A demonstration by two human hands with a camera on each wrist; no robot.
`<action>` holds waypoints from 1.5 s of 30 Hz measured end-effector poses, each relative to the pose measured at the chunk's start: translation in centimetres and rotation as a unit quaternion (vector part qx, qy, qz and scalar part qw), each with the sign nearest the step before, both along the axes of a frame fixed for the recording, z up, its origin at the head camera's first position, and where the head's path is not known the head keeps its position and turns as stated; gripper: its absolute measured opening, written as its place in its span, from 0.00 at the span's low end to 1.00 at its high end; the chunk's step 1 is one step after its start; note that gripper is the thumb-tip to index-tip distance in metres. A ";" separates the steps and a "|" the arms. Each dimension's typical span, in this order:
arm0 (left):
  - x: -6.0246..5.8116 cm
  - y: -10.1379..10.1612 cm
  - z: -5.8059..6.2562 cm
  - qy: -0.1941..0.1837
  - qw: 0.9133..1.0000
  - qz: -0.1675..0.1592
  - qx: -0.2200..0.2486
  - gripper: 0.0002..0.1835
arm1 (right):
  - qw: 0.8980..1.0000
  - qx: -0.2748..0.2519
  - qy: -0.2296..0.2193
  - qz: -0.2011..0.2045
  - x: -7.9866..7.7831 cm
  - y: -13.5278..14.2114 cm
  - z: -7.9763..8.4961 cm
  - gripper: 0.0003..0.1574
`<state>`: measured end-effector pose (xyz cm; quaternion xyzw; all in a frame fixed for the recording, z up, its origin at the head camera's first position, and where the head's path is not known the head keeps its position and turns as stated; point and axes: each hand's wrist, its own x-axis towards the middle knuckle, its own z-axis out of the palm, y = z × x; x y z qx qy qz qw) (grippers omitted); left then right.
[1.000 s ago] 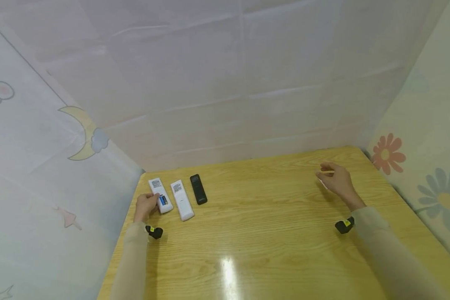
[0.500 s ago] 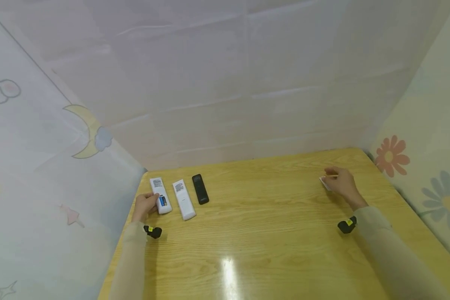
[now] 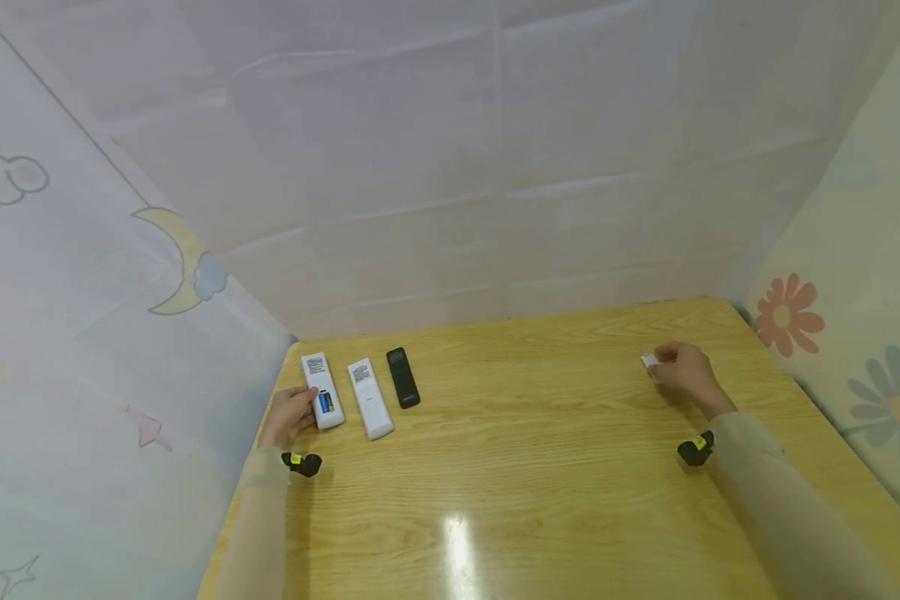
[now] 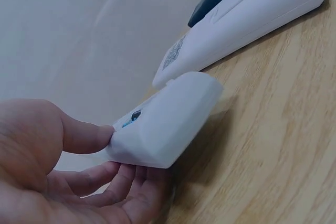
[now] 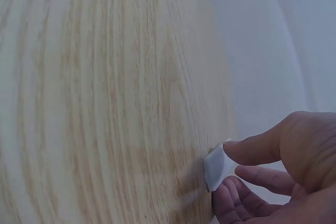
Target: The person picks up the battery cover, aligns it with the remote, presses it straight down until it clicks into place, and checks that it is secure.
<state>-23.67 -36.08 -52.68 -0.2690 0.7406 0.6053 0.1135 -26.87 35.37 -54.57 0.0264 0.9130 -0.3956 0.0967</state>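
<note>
My left hand (image 3: 288, 415) grips the side of a white remote control (image 3: 316, 372) at the table's left end. Its back faces up, and a blue battery (image 3: 326, 402) shows in the uncovered compartment. In the left wrist view, the thumb lies on top of the remote (image 4: 168, 129) and the fingers curl beneath, one end tilted off the wood. Far to the right, my right hand (image 3: 688, 375) pinches a small white battery cover (image 5: 217, 167) between thumb and fingers, low at the tabletop. The fingers hide part of this cover.
A second white remote (image 3: 370, 398) lies back up beside the held one, and a black remote (image 3: 402, 377) lies to its right. The wooden table (image 3: 510, 433) meets printed cloth walls at its back and sides.
My right hand has lowered the battery cover toward the tabletop, and the cover has turned to show more of its face. My left hand keeps its grip on the remote control.
</note>
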 end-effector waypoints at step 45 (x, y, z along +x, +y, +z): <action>0.9 0.7 1.0 0.014 0.999 -0.033 0.023 0.39 | 1.000 -0.001 0.006 -0.004 -0.5 0.9 0.1 0.29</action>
